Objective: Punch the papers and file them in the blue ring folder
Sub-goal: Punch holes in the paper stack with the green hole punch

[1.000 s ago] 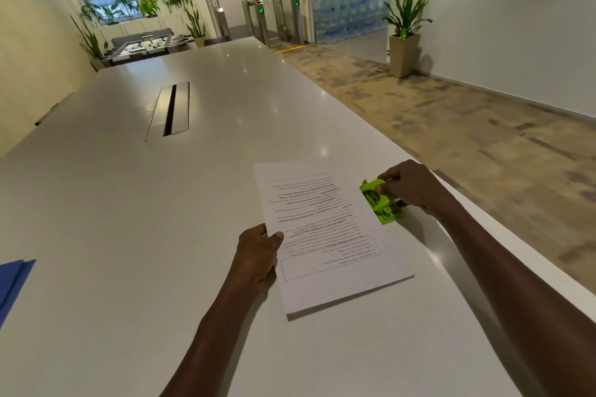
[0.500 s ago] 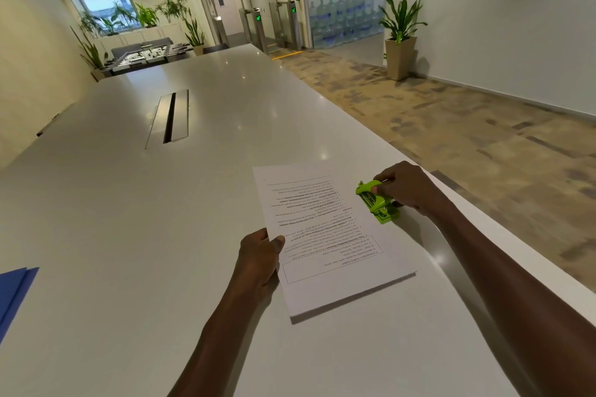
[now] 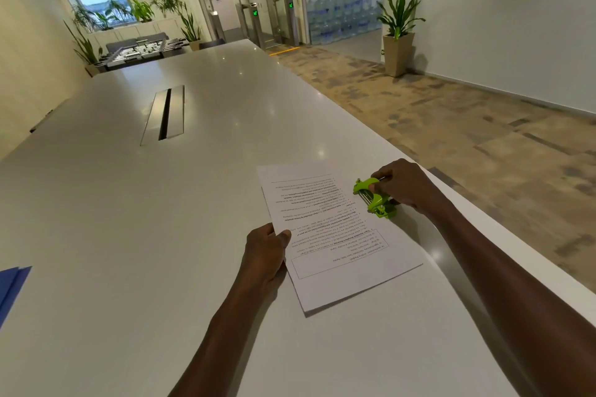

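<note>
A thin stack of printed papers point(image 3: 335, 235) lies on the long white table point(image 3: 161, 219), text facing away from me. A bright green hole punch point(image 3: 374, 200) sits at the stack's right edge, over the paper's margin. My right hand point(image 3: 406, 185) grips the punch from the right, fingers wrapped over its lever. My left hand point(image 3: 266, 250) pinches the stack's left edge, thumb on top. A corner of the blue ring folder point(image 3: 13, 284) shows at the far left edge of the view, well apart from both hands.
The table's right edge point(image 3: 483, 219) runs just beyond the punch, with carpeted floor below. A cable slot point(image 3: 164, 114) is set in the table's middle. A potted plant point(image 3: 398, 39) stands by the right wall, far off.
The hands, papers and punch hold nearly the same places. The punch's lever end looks tilted up slightly more than before. My view has shifted a little.
</note>
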`<act>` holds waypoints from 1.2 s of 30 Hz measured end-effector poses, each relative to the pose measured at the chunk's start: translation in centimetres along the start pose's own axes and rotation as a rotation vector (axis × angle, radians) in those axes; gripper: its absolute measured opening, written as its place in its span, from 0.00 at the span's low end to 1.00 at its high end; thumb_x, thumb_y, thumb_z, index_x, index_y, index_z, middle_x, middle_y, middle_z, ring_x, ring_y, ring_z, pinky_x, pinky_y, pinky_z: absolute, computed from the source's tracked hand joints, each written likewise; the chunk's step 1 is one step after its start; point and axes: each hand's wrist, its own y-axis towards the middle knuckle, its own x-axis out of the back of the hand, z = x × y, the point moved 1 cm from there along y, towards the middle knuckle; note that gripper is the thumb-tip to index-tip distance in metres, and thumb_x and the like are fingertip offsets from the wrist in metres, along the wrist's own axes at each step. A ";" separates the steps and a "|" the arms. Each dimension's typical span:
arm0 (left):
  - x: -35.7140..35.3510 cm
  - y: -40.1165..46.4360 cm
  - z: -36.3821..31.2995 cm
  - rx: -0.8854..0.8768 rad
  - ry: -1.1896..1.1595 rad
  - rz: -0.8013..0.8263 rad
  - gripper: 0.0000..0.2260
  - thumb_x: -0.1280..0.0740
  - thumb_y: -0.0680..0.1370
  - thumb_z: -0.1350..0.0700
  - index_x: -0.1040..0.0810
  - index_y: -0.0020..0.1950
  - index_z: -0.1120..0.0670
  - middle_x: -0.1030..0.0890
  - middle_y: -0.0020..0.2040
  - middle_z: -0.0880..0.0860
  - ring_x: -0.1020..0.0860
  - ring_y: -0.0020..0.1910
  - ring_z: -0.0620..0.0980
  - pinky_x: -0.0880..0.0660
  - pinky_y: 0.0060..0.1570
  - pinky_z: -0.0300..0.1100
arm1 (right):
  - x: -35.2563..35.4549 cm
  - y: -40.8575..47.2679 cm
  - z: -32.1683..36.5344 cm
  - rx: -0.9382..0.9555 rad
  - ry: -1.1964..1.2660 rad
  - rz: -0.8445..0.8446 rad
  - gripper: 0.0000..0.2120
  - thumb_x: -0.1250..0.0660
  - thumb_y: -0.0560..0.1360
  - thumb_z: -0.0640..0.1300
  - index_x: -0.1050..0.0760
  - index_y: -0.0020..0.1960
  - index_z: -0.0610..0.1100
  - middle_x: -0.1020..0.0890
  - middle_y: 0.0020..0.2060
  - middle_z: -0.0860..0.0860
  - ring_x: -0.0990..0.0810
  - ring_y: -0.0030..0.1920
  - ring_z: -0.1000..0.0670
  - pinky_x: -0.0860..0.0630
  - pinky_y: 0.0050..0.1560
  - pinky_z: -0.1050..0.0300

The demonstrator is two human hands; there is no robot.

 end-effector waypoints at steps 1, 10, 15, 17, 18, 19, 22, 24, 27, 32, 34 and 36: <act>-0.2 0.1 0.0 -0.002 0.003 0.007 0.11 0.39 0.80 0.65 0.20 0.58 0.58 0.15 0.52 0.54 0.17 0.51 0.57 0.20 0.53 0.54 | 0.0 0.0 0.0 0.001 -0.006 -0.001 0.17 0.25 0.69 0.45 0.18 0.56 0.42 0.17 0.52 0.44 0.18 0.50 0.44 0.19 0.51 0.44; -0.5 0.9 -0.1 0.001 0.031 0.028 0.12 0.39 0.80 0.66 0.20 0.59 0.57 0.15 0.54 0.54 0.17 0.51 0.57 0.20 0.53 0.54 | 0.1 0.3 0.0 -0.027 -0.003 0.022 0.17 0.24 0.68 0.44 0.18 0.56 0.42 0.17 0.50 0.44 0.17 0.47 0.44 0.18 0.48 0.44; -0.4 1.0 0.0 -0.005 0.015 0.049 0.12 0.39 0.80 0.66 0.21 0.59 0.58 0.15 0.53 0.54 0.16 0.51 0.56 0.19 0.51 0.51 | 0.4 0.4 0.1 -0.055 0.058 0.071 0.15 0.23 0.67 0.41 0.17 0.52 0.42 0.16 0.45 0.43 0.16 0.44 0.43 0.17 0.44 0.44; -0.3 1.0 0.0 -0.005 0.013 0.058 0.12 0.39 0.81 0.66 0.21 0.59 0.57 0.15 0.54 0.54 0.17 0.52 0.56 0.20 0.52 0.52 | 0.6 0.4 0.1 -0.059 0.093 0.103 0.14 0.23 0.67 0.40 0.17 0.52 0.41 0.16 0.45 0.42 0.16 0.45 0.43 0.17 0.44 0.43; -0.3 1.0 0.0 -0.003 0.013 0.061 0.12 0.39 0.81 0.66 0.21 0.60 0.57 0.15 0.54 0.54 0.17 0.52 0.56 0.19 0.51 0.51 | 0.7 0.4 0.1 -0.069 0.110 0.117 0.14 0.23 0.68 0.40 0.17 0.52 0.40 0.16 0.45 0.42 0.16 0.45 0.43 0.17 0.45 0.43; -0.3 1.0 -0.1 -0.001 0.014 0.063 0.12 0.39 0.81 0.66 0.21 0.60 0.57 0.15 0.54 0.54 0.17 0.51 0.56 0.19 0.50 0.50 | 0.7 0.4 0.2 -0.080 0.120 0.130 0.15 0.23 0.68 0.40 0.18 0.53 0.40 0.16 0.45 0.41 0.16 0.45 0.42 0.17 0.45 0.43; -0.3 1.1 -0.1 -0.003 0.028 0.063 0.12 0.40 0.81 0.66 0.22 0.60 0.58 0.16 0.54 0.53 0.17 0.51 0.55 0.18 0.46 0.46 | 1.0 0.5 0.2 -0.139 0.153 0.158 0.20 0.23 0.67 0.40 0.21 0.57 0.38 0.17 0.44 0.39 0.15 0.42 0.41 0.17 0.44 0.45; -0.3 1.3 0.0 -0.001 0.037 0.058 0.12 0.39 0.81 0.66 0.22 0.62 0.58 0.16 0.55 0.53 0.17 0.52 0.56 0.19 0.51 0.50 | 1.3 0.7 0.1 -0.220 0.179 0.192 0.22 0.22 0.67 0.40 0.24 0.58 0.35 0.18 0.42 0.39 0.17 0.39 0.41 0.17 0.45 0.46; -0.3 1.2 0.0 -0.006 0.048 0.057 0.12 0.39 0.80 0.65 0.22 0.62 0.58 0.16 0.56 0.54 0.18 0.53 0.57 0.21 0.56 0.55 | 2.0 1.3 0.3 -0.328 0.078 0.261 0.24 0.21 0.66 0.45 0.25 0.53 0.31 0.23 0.37 0.41 0.24 0.35 0.45 0.19 0.45 0.49; -0.3 1.1 0.1 -0.029 0.018 0.072 0.12 0.39 0.80 0.67 0.20 0.56 0.55 0.15 0.51 0.51 0.16 0.48 0.52 0.18 0.45 0.45 | 2.5 2.7 0.5 -0.398 -0.089 0.339 0.23 0.20 0.63 0.51 0.27 0.45 0.36 0.25 0.36 0.43 0.31 0.30 0.49 0.28 0.35 0.57; -0.3 1.1 0.1 -0.024 0.003 0.082 0.12 0.40 0.80 0.67 0.20 0.57 0.56 0.15 0.50 0.51 0.16 0.48 0.52 0.18 0.45 0.44 | 2.7 2.9 0.4 -0.428 -0.116 0.380 0.22 0.21 0.63 0.52 0.26 0.39 0.36 0.27 0.34 0.45 0.35 0.28 0.50 0.34 0.30 0.60; -0.3 1.1 0.1 -0.024 0.002 0.081 0.12 0.40 0.80 0.67 0.21 0.58 0.57 0.15 0.51 0.52 0.16 0.49 0.53 0.18 0.46 0.45 | 2.8 3.0 0.2 -0.454 -0.114 0.415 0.21 0.22 0.65 0.52 0.28 0.35 0.37 0.29 0.31 0.46 0.39 0.26 0.51 0.40 0.27 0.61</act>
